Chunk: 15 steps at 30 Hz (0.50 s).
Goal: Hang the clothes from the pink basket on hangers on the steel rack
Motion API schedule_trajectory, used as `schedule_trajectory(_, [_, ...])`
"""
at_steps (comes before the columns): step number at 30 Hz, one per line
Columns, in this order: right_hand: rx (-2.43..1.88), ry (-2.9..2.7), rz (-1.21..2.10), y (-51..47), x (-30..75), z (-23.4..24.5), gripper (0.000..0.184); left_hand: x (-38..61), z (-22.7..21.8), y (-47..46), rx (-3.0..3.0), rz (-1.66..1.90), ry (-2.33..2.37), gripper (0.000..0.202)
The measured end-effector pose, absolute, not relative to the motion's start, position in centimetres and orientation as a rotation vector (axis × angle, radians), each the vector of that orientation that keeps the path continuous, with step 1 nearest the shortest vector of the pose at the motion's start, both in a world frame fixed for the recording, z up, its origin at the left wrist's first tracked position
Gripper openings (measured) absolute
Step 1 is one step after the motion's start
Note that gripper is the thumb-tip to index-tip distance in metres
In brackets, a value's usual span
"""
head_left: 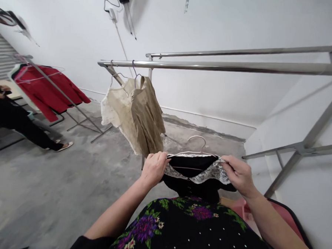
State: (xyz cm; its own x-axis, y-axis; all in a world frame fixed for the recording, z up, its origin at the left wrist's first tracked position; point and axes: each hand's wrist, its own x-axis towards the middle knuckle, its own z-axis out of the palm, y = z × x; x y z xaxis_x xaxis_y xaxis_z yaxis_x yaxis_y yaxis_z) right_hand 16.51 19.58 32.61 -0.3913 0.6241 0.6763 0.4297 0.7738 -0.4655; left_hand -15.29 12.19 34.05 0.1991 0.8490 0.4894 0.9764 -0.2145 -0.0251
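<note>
A black garment with a white lace collar [205, 173] hangs on a pale wire hanger [197, 141] right in front of me. My left hand [154, 168] pinches the garment's left shoulder at the hanger's end. My right hand [239, 174] grips the right shoulder and lace edge. Both hands are closed on the cloth. The garment's lower part is hidden behind my floral dress [188, 229].
A steel clothes rail [227, 65] runs above, with two beige tops [135, 113] hanging at its left end. A second rack with a red garment [49, 88] stands at the left. Another person's dark-clothed legs [21, 126] stretch over the concrete floor. A white wall rises close on the right.
</note>
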Motion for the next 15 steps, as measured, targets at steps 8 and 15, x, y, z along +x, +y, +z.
schedule_trajectory(8, [-0.823,-1.979,0.291,19.0,16.5,33.1,0.011,-14.7,33.5,14.3,-2.112,-0.568,-1.547,0.028])
schedule_trajectory(15, [-0.801,-2.119,0.403,19.4,17.4,33.2,0.011,-16.7,33.7,14.4,-2.083,-0.816,-1.479,0.019])
